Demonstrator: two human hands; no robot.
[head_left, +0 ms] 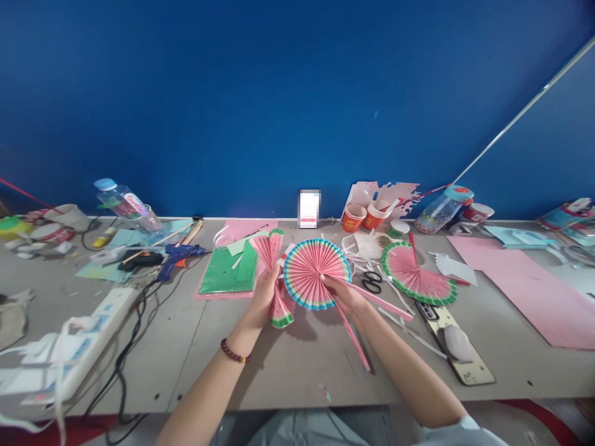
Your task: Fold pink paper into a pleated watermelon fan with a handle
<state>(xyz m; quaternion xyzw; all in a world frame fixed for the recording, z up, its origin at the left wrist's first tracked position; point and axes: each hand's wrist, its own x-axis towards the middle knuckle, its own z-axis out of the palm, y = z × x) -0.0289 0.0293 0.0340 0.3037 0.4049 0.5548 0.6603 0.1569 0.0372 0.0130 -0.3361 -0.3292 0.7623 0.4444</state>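
Observation:
My right hand grips a round pleated pink paper fan with a blue and green rim, fully spread, its two pink stick handles pointing down right. My left hand holds a folded pleated pink paper strip with green ends, upright, just left of the round fan. Both are held above the grey table. A second watermelon-style fan, half open, lies flat to the right.
Scissors, a phone, red paper cups, green paper on a pink sheet, a blue glue gun, a power strip with cables, plastic bottles and a large pink sheet lie about. A blue wall stands behind.

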